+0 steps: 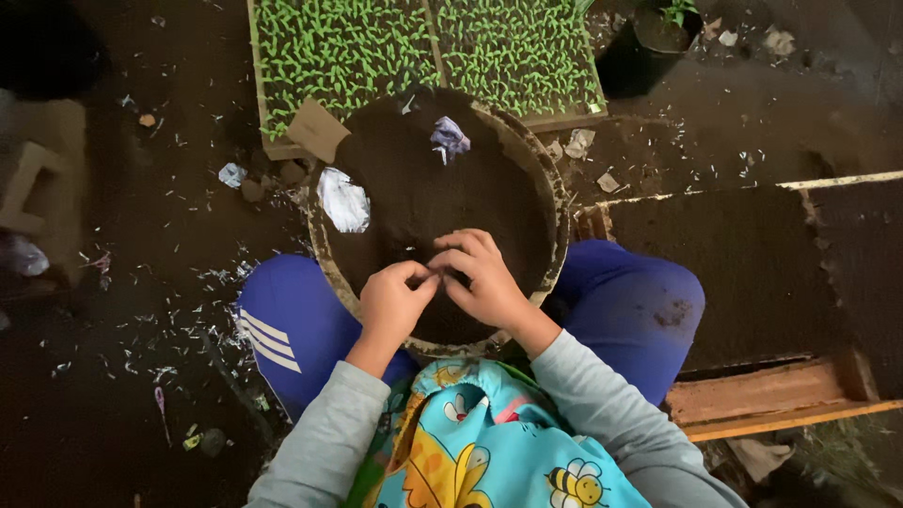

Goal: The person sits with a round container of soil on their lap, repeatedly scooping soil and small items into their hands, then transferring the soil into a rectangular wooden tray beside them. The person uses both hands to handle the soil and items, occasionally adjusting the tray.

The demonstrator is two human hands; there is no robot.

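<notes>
A round shallow basket (562, 202) full of dark soil (442, 188) rests between my knees. Over the near part of the soil my left hand (393, 303) and my right hand (480, 275) meet, fingertips pinched together on something too small to make out. A crumpled white scrap (343, 199) lies on the basket's left edge. A bluish crumpled scrap (450, 137) sits on the soil farther back.
A seedling tray (423, 52) of small green sprouts lies beyond the basket. A wooden frame (781, 395) filled with soil stands to the right. A black pot (649, 42) is at the back right. Debris litters the dark ground on the left.
</notes>
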